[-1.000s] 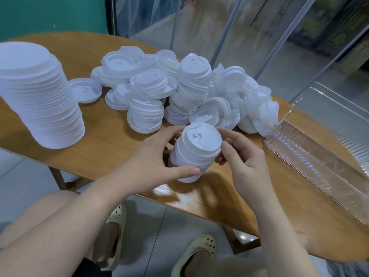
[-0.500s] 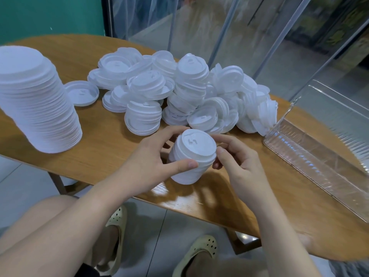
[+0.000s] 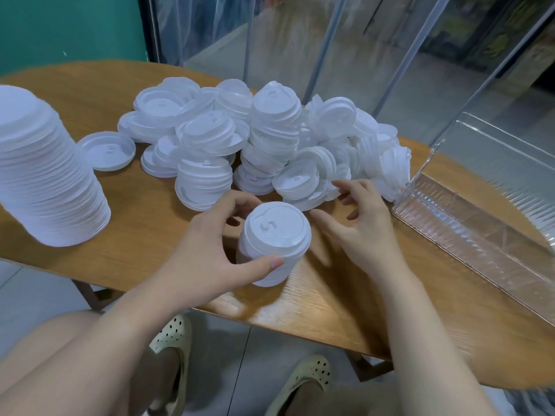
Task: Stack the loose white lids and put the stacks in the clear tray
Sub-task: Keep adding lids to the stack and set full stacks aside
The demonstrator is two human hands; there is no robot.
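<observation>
Single head cam, looks fwd/down, close over table point(image 3: 126, 235) near edge.

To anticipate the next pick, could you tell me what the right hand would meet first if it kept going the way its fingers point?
Probably the tilted lid at the near edge of the loose pile; the right hand has fingertips just short of it, though depth is uncertain.

I see two bare forearms, no sleeves, no rings, watches or bands on the left hand point(image 3: 207, 253) or right hand point(image 3: 365, 232). Short unpainted nails. Knees bare. Pale cream perforated clogs: left shoe point(image 3: 172, 352), right shoe point(image 3: 306, 378), round dark holes across the uppers.
</observation>
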